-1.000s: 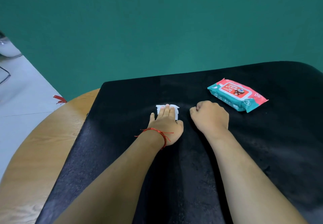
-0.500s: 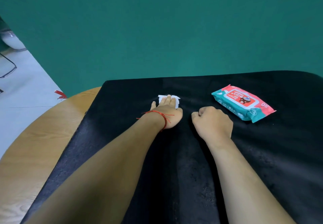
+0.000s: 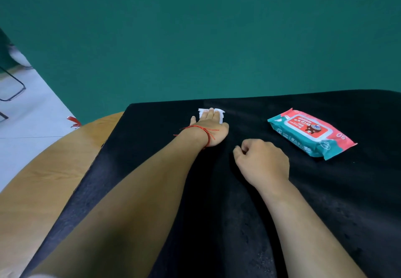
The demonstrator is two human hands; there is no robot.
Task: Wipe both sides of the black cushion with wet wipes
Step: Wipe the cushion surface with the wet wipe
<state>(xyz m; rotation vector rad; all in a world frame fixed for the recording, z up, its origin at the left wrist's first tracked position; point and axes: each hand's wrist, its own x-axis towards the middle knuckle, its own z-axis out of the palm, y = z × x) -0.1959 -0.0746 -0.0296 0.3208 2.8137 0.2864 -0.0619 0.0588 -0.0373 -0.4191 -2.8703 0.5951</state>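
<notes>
Left grip [image 3: 209, 129] presses wet wipe [image 3: 221, 115] flat against black cushion [image 3: 325, 191].

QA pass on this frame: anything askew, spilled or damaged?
Nothing stands out: left hand presses white wet wipe flat on black cushion; right hand rests curled; teal-and-red plastic wipes pack lies flat nearby.

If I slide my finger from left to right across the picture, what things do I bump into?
Light brown round wooden table → left hand pressing flat on a white wet wipe → curled right hand → teal and red plastic pack of wipes. All but the table rest on the black cushion.
</notes>
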